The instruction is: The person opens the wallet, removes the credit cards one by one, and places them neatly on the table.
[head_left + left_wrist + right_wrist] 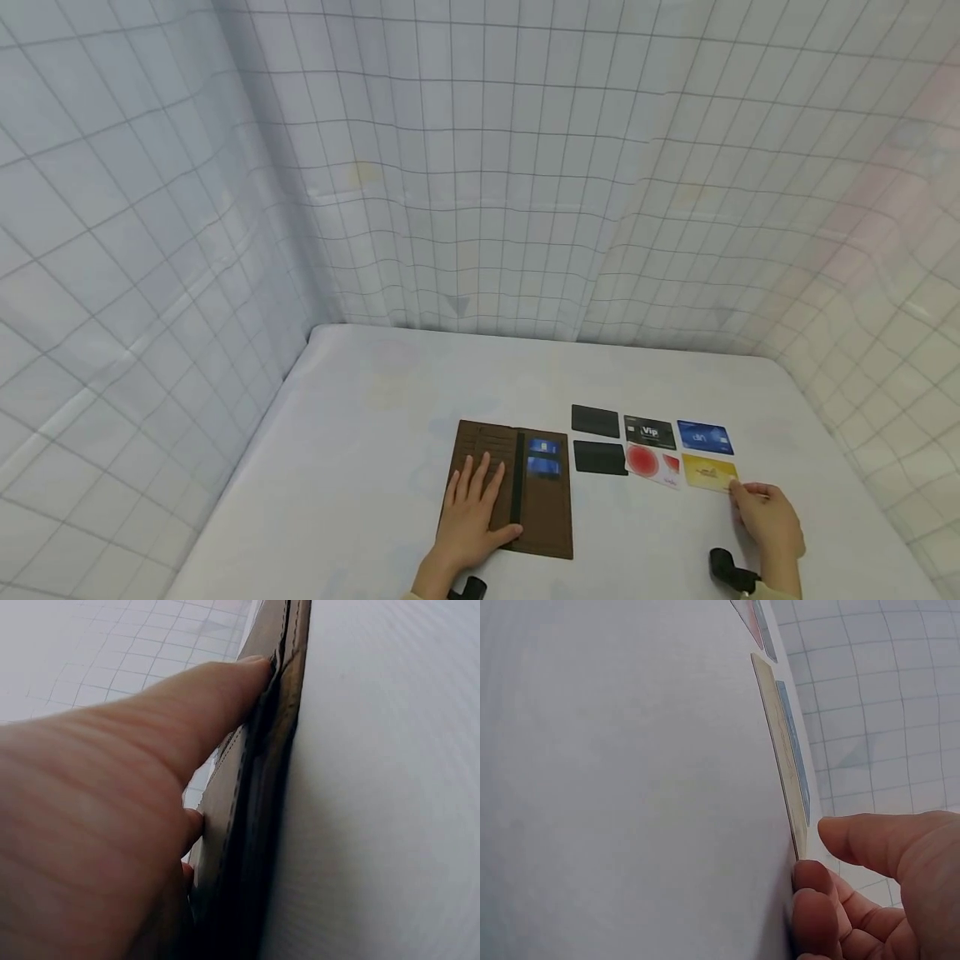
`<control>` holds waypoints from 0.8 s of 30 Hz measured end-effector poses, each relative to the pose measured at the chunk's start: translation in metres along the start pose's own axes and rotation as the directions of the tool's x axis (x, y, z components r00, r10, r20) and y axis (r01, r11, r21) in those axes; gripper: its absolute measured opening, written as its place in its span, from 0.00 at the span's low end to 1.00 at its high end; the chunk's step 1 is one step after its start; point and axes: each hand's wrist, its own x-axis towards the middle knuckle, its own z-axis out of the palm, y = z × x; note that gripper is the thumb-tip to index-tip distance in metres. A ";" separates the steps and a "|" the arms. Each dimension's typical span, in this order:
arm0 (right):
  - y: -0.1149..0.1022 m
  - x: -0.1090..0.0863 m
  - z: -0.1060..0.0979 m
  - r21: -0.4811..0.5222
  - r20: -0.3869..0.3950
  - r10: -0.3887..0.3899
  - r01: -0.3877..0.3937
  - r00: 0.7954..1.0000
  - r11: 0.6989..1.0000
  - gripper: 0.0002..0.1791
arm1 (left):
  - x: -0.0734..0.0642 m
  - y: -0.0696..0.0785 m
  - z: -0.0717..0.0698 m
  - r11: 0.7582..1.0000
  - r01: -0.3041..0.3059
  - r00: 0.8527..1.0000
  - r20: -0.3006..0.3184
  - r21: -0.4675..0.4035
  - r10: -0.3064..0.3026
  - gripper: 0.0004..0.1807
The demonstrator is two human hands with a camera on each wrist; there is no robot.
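My left hand [467,517] lies spread on the left half of an open brown wallet [551,525]. In the left wrist view its thumb [240,682] rests by the wallet's stitched edge. Two blue cards sit in slots on the wallet's right half, upper one [543,447], lower one [543,466]. At the lower right corner of a yellow card [708,472] is my right hand [768,518]. The right wrist view has the fingertips at the end of the yellow card [780,754], with the thumb [855,836] apart from it.
Around the yellow card lie a blue card [705,437], a black Vip card [650,432], a white card with a red circle [652,465], and two plain black cards, upper [596,421], lower [600,457]. White gridded curtains [480,167] surround the white table [337,467].
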 end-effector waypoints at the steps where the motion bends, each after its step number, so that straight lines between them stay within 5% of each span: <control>1: -0.001 0.000 0.001 -0.007 0.001 -0.005 0.005 1.000 1.000 0.30 | 0.000 -0.001 -0.001 1.000 0.002 1.000 0.004 0.005 -0.002 0.48; 8: -0.008 -0.008 0.001 -0.024 0.012 -0.065 0.066 0.998 0.998 0.35 | 0.000 -0.003 0.001 1.000 -0.021 1.000 -0.010 -0.013 0.021 0.48; 12: -0.026 -0.024 0.012 -0.012 -0.017 -0.185 0.185 0.983 0.983 0.33 | -0.002 -0.004 0.003 0.999 -0.033 0.999 -0.029 -0.014 0.033 0.48; 18: -0.074 -0.043 0.045 0.063 0.093 -0.453 0.449 0.887 0.891 0.26 | -0.001 -0.004 0.002 1.000 -0.031 0.999 -0.040 -0.002 0.031 0.48; 24: -0.118 -0.059 0.090 0.166 0.247 -0.542 0.516 0.803 0.840 0.18 | 0.000 -0.004 0.002 0.998 -0.044 0.998 -0.047 -0.034 0.042 0.47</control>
